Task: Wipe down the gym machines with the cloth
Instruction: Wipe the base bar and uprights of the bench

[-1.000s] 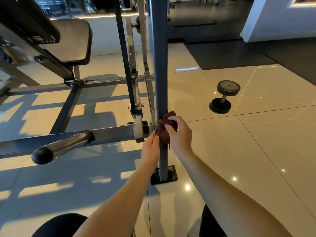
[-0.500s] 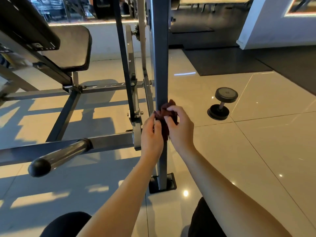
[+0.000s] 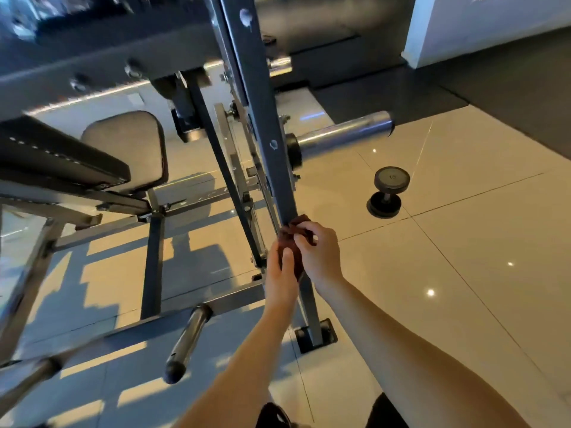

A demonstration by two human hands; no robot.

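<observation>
one post in hand, most of the machine left to wipe

the dark red cloth [image 3: 293, 239] is wrapped round the low part of the grey upright post [image 3: 262, 125] of a weight machine, a little above the post's floor plate [image 3: 315, 336]. both grips are closed on it. the right hand [image 3: 323, 256] has its fingers curled over the top of the cloth and pinches a fold against the near face of the post. the left hand [image 3: 279, 281] clasps the lower part from the left, thumb pressed flat on the fabric. how the left fingers lie behind the post cannot be seen.

judged from this, the wiping is at an early or middle step on this one machine. the cloth sits on the bottom stretch of the post, and nothing shows which stretches are clean, since the metal looks alike above and below the hands. left to do, as far as one can tell:

- the long run of post above the hands
- the chrome weight sleeve [image 3: 343, 134] jutting right from the post
- the black seat pad [image 3: 126, 149] at the far left and the frame rails beneath it
- the round handle bar [image 3: 188, 341] at the near left

a dumbbell [image 3: 387, 193] stands on the tiled floor [image 3: 463, 273] to the right, well apart from the post. the top of the picture is blurred, and any other machines are out of view
</observation>
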